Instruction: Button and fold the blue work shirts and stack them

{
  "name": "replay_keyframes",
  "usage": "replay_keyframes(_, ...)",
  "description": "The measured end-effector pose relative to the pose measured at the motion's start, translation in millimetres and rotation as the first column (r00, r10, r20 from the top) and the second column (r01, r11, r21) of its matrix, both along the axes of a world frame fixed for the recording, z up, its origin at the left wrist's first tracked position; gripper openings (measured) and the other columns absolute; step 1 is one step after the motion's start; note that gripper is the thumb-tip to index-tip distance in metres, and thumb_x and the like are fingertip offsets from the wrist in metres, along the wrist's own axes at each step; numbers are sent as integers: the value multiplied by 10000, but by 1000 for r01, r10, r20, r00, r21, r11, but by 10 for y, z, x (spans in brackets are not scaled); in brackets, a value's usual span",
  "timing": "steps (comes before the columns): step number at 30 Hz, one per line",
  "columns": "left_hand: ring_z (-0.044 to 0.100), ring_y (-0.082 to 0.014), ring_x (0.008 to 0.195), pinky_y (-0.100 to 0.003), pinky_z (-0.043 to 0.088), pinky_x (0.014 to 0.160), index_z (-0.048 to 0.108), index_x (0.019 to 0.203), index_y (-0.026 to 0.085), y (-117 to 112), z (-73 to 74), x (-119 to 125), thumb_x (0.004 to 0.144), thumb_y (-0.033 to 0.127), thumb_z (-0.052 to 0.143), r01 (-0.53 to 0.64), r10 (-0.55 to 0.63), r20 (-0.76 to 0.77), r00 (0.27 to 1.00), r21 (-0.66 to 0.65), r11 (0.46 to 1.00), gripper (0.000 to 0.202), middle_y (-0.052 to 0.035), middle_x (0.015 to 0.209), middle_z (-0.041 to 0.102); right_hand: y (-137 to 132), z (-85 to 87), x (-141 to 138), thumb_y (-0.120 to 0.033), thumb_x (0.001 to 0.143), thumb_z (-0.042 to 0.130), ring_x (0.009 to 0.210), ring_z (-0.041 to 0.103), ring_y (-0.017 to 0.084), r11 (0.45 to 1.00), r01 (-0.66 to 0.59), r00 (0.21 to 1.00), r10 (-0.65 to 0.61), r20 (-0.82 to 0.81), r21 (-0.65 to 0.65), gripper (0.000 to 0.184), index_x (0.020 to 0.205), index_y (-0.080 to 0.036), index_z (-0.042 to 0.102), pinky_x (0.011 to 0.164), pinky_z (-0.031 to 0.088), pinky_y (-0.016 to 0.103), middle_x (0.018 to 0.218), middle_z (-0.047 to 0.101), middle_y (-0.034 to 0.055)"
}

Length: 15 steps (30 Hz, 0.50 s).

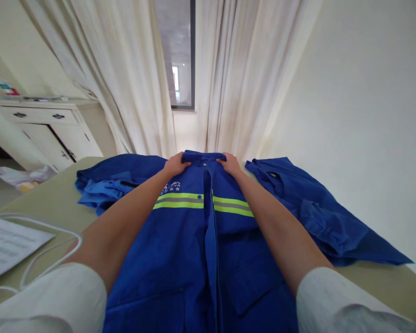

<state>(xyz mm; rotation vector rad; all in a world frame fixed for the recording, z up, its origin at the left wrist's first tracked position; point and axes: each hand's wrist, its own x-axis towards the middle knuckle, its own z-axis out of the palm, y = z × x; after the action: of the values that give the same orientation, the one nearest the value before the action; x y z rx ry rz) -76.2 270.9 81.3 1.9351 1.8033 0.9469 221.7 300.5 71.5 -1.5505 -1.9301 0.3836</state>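
Note:
A blue work jacket (194, 240) with a yellow and grey reflective stripe lies front up on the table, its collar at the far end. My left hand (176, 164) is closed on the left side of the collar. My right hand (230, 164) is closed on the right side of the collar. Both arms stretch out over the jacket's front. The sleeves spread out to the left and right.
The beige table (52, 203) carries a sheet of paper (7, 247) and a white cable (52, 256) at the near left. A white cabinet (52, 129) stands at the left. Cream curtains (138, 78) and a window lie beyond; a bare wall is at the right.

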Motion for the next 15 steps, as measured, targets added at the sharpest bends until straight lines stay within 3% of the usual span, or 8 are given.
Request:
replay_keyframes(3,736,-296,959,-392,581,910,764,897,189,-6,-248,62,611,351,919,52,-36,120,992,-136,989,363,-63,873,778,-10,-316,-27,-396,748,900,1087,713,312,996,-7,1000,6,-11,-92,502,1147,-137,739,987,548,436,1170,764,165)
replay_keyframes(5,729,-271,818,-384,602,811,746,774,187,-27,-335,88,569,372,938,94,-63,180,982,-172,981,337,-41,740,744,-54,-421,-13,-357,649,948,983,729,288,990,-43,999,40,-27,-133,515,1072,-137,754,923,567,401,1068,783,124)
replay_keyframes(8,718,-232,773,-364,610,773,748,808,182,-69,-263,63,578,396,921,142,-91,294,951,-155,978,359,-32,760,753,-170,-311,60,-301,727,861,965,710,249,991,-88,995,82,-60,-104,360,1037,-156,751,927,545,358,1022,778,65)
replay_keyframes(11,719,-205,839,-349,605,847,746,878,180,-217,-91,-75,659,376,832,202,-174,382,908,-35,979,306,-38,866,773,-462,-81,199,-286,849,719,1044,656,247,970,-208,977,212,-16,128,251,1072,-170,707,995,502,372,1105,743,82)
replay_keyframes(13,721,-214,927,-355,589,923,756,866,184,-402,-12,-208,676,312,761,332,-317,300,900,1,943,229,-50,947,778,-763,-2,320,-246,862,668,1070,625,269,891,-400,916,377,140,215,209,1057,-171,686,1019,484,399,1122,714,116)
replay_keyframes(15,713,-230,1032,-353,557,1009,780,820,204,-611,25,-308,654,227,690,517,-509,90,856,-135,845,190,-51,1029,782,-1070,0,427,-157,813,645,1100,621,279,787,-614,765,570,300,70,260,1067,-172,693,1037,479,403,1156,698,131)
